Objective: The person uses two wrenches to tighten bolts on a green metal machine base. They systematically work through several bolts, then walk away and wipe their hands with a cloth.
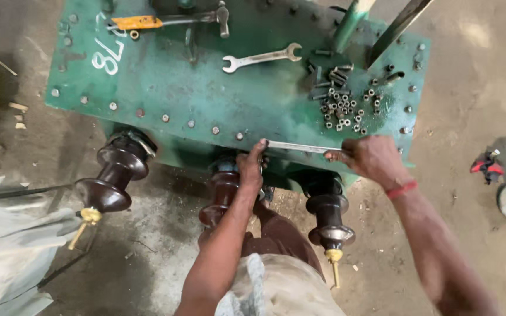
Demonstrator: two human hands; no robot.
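Note:
A green metal tank lid (206,88) fills the upper middle of the view. My right hand (370,159) grips the handle end of a slim steel wrench (297,147) lying along the lid's near edge. My left hand (250,167) sits at the wrench's other end, thumb on the tool, fingers curled under the edge above the middle brown porcelain bushing (221,196). Two more brown bushings stick out from the tank side, one at the left (115,175) and one at the right (328,219), both with brass tips.
On the lid lie an open-ended spanner (262,58), an orange-handled hammer (168,21) and a heap of several nuts and bolts (344,105). A red tool (487,167) rests on the concrete floor at the right. Grey cloth (7,246) lies at the left.

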